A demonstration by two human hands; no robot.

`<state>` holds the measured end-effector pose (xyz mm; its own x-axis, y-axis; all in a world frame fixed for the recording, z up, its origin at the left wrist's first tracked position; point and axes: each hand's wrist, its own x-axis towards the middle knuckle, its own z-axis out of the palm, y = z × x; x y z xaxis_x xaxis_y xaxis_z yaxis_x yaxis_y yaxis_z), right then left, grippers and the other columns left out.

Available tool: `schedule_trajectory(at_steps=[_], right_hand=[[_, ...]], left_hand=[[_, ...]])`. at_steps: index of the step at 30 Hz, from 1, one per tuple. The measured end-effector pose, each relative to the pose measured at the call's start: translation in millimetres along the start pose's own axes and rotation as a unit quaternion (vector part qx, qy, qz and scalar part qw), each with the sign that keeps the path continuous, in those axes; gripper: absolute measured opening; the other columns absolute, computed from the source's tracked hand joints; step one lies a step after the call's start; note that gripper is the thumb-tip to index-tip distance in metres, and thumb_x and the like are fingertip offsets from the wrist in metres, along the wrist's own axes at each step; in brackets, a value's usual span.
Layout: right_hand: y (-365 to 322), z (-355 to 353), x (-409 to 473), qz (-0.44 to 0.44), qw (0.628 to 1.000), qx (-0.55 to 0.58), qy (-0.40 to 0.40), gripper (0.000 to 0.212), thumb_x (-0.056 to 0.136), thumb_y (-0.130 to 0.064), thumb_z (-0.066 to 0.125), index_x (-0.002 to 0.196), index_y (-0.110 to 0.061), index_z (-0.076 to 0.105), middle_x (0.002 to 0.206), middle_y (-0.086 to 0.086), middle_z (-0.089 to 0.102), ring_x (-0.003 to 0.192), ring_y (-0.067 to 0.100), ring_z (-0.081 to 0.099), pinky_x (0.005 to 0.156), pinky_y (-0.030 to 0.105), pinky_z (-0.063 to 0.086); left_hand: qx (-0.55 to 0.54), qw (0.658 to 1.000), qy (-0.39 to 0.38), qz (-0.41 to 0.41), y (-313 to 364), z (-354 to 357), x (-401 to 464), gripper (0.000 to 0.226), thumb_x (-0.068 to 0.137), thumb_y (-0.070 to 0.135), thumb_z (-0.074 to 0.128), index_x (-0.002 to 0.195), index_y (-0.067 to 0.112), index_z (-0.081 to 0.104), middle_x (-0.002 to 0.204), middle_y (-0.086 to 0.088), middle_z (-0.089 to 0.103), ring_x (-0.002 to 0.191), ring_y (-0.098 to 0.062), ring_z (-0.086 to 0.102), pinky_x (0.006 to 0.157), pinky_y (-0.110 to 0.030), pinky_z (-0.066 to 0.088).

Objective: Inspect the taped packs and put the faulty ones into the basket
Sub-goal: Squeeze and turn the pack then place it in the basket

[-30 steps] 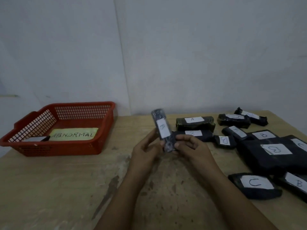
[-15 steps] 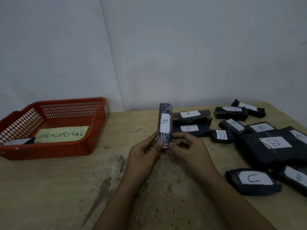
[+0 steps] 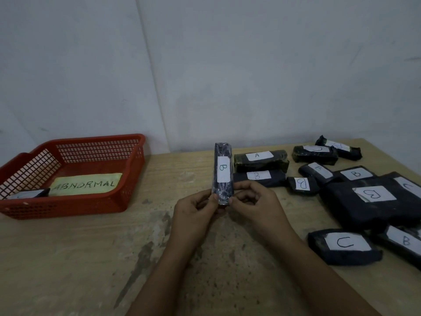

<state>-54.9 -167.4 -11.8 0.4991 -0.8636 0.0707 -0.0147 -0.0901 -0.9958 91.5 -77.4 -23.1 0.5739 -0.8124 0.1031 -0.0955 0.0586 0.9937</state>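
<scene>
While both hands pinch its lower end, the B pack [image 3: 222, 173] stands upright above the surface [image 3: 91, 258], to the right of the red basket [image 3: 127, 201] and just in front of the A pack [image 3: 260, 160]. The left hand [image 3: 193, 213] and right hand [image 3: 255, 201] each make a fingertip grip on opposite edges. Judging by that light hold, the pack is probably light and fairly stiff; its glossy tape wrap may be slippery, so holding the narrow sides near the middle looks safer.
</scene>
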Motion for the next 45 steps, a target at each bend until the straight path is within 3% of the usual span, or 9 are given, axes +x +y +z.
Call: schedule_trajectory(at_steps=[6, 10, 15, 22, 27, 31, 38, 41, 45], right_hand=[[-3, -2, -3, 0.002, 1.000, -0.021, -0.012, 0.026, 0.093, -0.012, 0.081, 0.115, -0.021, 0.071, 0.091, 0.004, 0.078, 0.086, 0.024, 0.077, 0.076, 0.044, 0.066], [-1, -6, -2, -0.019, 0.999, -0.037, 0.003, 0.018, 0.092, -0.021, 0.082, 0.109, -0.022, 0.074, 0.094, -0.001, 0.078, 0.089, 0.014, 0.075, 0.077, 0.031, 0.065], [-2, -10, 0, -0.030, 0.998, -0.009, 0.045, 0.013, 0.092, -0.020, 0.082, 0.104, -0.019, 0.078, 0.094, -0.004, 0.079, 0.089, 0.009, 0.075, 0.076, 0.023, 0.062], [-3, -5, -4, -0.026, 0.999, -0.014, 0.019, 0.015, 0.096, -0.023, 0.079, 0.110, -0.020, 0.078, 0.098, -0.006, 0.080, 0.090, 0.006, 0.075, 0.074, 0.018, 0.060], [-4, -6, -4, -0.040, 0.997, -0.012, 0.057, 0.008, 0.098, -0.022, 0.075, 0.098, -0.015, 0.080, 0.092, -0.003, 0.080, 0.084, 0.011, 0.076, 0.073, 0.023, 0.062], [-5, -4, -6, -0.034, 0.999, -0.017, 0.020, 0.007, 0.098, -0.018, 0.075, 0.097, -0.013, 0.080, 0.093, -0.001, 0.081, 0.086, 0.010, 0.077, 0.074, 0.024, 0.063], [-5, -1, -7, -0.039, 0.999, -0.028, 0.020, 0.006, 0.097, -0.024, 0.077, 0.099, -0.020, 0.081, 0.094, -0.002, 0.081, 0.090, 0.013, 0.077, 0.077, 0.030, 0.064], [-8, -3, -6, -0.047, 0.998, 0.002, 0.045, 0.006, 0.098, -0.019, 0.075, 0.098, -0.017, 0.081, 0.095, 0.000, 0.081, 0.090, 0.018, 0.077, 0.081, 0.032, 0.065], [-10, -4, -7, -0.040, 0.998, 0.028, 0.034, 0.007, 0.098, -0.012, 0.074, 0.094, -0.010, 0.079, 0.091, 0.005, 0.080, 0.087, 0.020, 0.077, 0.074, 0.027, 0.064]], left_hand=[[0.014, 0.999, 0.033, 0.005, 1, -2, 0, 0.021, 0.103, 0.023, 0.072, 0.121, 0.019, 0.082, 0.102, 0.005, 0.085, 0.093, -0.016, 0.082, 0.088, -0.043, 0.067], [0.038, 0.999, 0.031, 0.008, -3, -4, 2, 0.017, 0.100, 0.024, 0.077, 0.114, 0.017, 0.085, 0.099, 0.002, 0.085, 0.094, -0.018, 0.082, 0.090, -0.049, 0.067], [0.051, 0.999, 0.006, 0.014, -2, -3, 0, 0.018, 0.100, 0.021, 0.078, 0.115, 0.016, 0.085, 0.101, 0.004, 0.085, 0.095, -0.016, 0.082, 0.090, -0.045, 0.067], [0.043, 0.999, 0.008, 0.016, -2, -5, 1, 0.019, 0.099, 0.019, 0.078, 0.116, 0.013, 0.085, 0.102, 0.002, 0.085, 0.096, -0.017, 0.082, 0.091, -0.045, 0.067], [0.047, 0.999, 0.002, 0.006, -2, -3, 0, 0.024, 0.096, 0.025, 0.082, 0.118, 0.019, 0.084, 0.103, 0.005, 0.085, 0.096, -0.013, 0.081, 0.091, -0.044, 0.067], [-0.019, 1.000, 0.016, -0.013, 3, 0, -2, 0.038, 0.093, 0.037, 0.080, 0.128, 0.022, 0.079, 0.113, 0.007, 0.083, 0.104, -0.011, 0.080, 0.091, -0.040, 0.067], [-0.116, 0.992, 0.022, -0.042, 7, -3, 0, 0.019, 0.095, 0.011, 0.079, 0.113, 0.005, 0.083, 0.104, -0.012, 0.084, 0.098, -0.031, 0.082, 0.088, -0.047, 0.067], [-0.097, 0.994, 0.014, -0.041, 6, -1, -2, 0.015, 0.094, 0.010, 0.080, 0.108, 0.006, 0.084, 0.100, -0.012, 0.084, 0.096, -0.032, 0.082, 0.086, -0.045, 0.066], [-0.074, 0.997, 0.020, -0.031, 8, -1, -3, 0.014, 0.096, 0.015, 0.078, 0.108, 0.010, 0.084, 0.101, -0.007, 0.085, 0.096, -0.027, 0.082, 0.085, -0.045, 0.067]])
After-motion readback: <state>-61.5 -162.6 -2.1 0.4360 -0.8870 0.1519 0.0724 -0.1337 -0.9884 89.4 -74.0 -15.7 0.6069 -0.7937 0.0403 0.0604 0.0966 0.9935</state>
